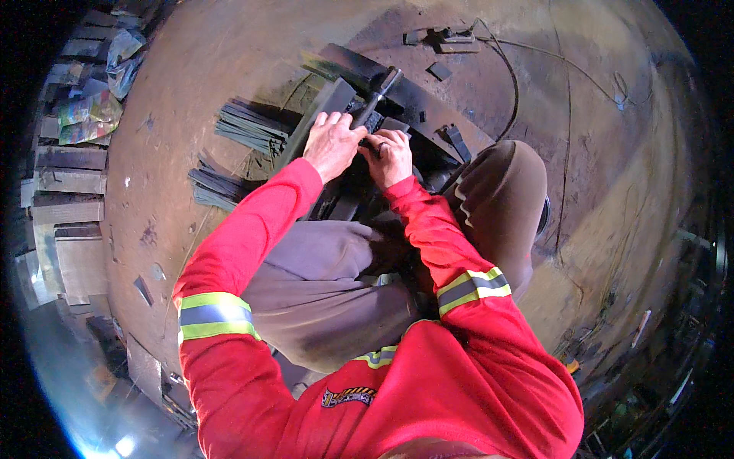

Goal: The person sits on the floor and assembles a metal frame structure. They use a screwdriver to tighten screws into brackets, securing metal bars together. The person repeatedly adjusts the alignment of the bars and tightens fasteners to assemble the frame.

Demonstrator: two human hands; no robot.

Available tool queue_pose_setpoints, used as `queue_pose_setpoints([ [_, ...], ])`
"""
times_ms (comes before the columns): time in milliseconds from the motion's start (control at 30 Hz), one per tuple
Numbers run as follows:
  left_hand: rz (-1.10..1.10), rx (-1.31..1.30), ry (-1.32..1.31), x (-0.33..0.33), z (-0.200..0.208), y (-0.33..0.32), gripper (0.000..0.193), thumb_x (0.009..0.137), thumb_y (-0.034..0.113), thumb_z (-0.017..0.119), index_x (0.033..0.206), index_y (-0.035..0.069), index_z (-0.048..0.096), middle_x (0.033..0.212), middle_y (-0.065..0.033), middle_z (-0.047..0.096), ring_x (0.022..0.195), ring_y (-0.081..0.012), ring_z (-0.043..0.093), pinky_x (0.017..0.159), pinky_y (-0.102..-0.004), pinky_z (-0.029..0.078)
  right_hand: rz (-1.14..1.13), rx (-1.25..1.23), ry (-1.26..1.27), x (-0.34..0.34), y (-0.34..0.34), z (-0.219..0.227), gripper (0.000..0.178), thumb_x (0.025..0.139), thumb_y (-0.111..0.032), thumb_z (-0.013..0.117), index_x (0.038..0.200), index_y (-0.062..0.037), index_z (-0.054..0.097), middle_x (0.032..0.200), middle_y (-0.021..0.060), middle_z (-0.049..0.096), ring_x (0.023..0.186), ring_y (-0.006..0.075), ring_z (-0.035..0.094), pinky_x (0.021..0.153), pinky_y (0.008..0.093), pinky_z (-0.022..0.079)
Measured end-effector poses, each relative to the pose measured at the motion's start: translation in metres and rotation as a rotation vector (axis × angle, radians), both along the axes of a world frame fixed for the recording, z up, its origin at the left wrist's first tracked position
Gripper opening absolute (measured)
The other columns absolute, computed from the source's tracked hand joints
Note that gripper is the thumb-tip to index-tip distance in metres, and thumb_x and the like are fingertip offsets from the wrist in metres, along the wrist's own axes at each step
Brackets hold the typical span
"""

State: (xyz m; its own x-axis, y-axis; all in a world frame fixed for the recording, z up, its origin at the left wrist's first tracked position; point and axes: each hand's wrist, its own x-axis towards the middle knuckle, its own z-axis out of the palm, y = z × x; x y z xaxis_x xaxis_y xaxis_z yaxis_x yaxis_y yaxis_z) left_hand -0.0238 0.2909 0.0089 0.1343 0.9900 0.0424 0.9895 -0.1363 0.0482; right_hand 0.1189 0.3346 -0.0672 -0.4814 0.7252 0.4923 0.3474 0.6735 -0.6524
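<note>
Dark-grey metal rod (375, 100) slanting near a paler block (323, 109), lower end at the left hand (332, 144), right hand (391, 158) adjacent; fingers bent in each grip, actual hold impossible to tell. Possible pinch or slip, from fingers crowded close to hard edges. Farther out, thin strips (248, 128); on the red shirt (459, 382), a lettered badge (349, 397).

- Just ahead of the left hand (330, 145) and right hand (390, 158), a dark cylindrical tool (376, 101) stands in the way.
- Left of the grip, grey strips (246, 128) obstruct; past them, the brown floor (164, 130) leaves wide passage.
- Right of the grip, the bent knee (514, 183) blocks a sideways path.
- Farther ahead and right, a black cable (514, 76) crosses the way.
</note>
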Motion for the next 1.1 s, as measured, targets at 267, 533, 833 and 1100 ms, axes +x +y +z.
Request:
queue_pose_setpoints([
  [267,0.363,-0.218,-0.496,-0.009,0.034,-0.022,0.065,0.066,0.016,0.076,0.122,0.013,0.043,0.104,-0.0163,0.056,0.098,-0.0342,0.056,0.085,-0.0418,0.046,0.182,-0.451,-0.138,0.004,0.032,0.018,0.036,0.066,-0.035,0.075,0.075,-0.0004,0.07,0.068,0.0195,0.063,0.073,0.0344,0.062,0.071,0.0405,0.05],
  [533,-0.084,0.061,0.042,0.013,0.013,0.001,0.026,0.068,0.011,0.07,0.093,0.011,0.062,0.115,-0.0169,0.053,0.11,-0.0325,0.05,0.089,-0.0418,0.041,0.177,-0.326,-0.156,-0.004,0.027,-0.006,0.025,0.077,-0.03,0.061,0.078,-0.0066,0.071,0.073,0.0166,0.066,0.078,0.0305,0.064,0.102,0.0396,0.033],
  [833,-0.073,0.048,0.11,0.013,0.013,0.0,0.021,0.072,0.016,0.068,0.091,0.01,0.062,0.113,-0.0155,0.055,0.108,-0.0309,0.05,0.088,-0.0422,0.04,-0.013,-0.14,-0.177,0.015,0.007,0.014,0.033,0.069,-0.027,0.07,0.093,-0.0049,0.065,0.097,0.0126,0.061,0.106,0.0275,0.051,0.099,0.0419,0.034],
  [1100,0.014,-0.025,-0.219,0.002,0.022,-0.004,0.028,0.071,0.018,0.072,0.095,0.009,0.059,0.107,-0.0127,0.057,0.098,-0.0288,0.056,0.082,-0.0405,0.045,0.058,-0.069,-0.043,0.008,0.008,-0.009,0.031,0.071,-0.03,0.07,0.082,-0.0022,0.065,0.082,0.0123,0.063,0.091,0.0277,0.058,0.096,0.0399,0.037],
])
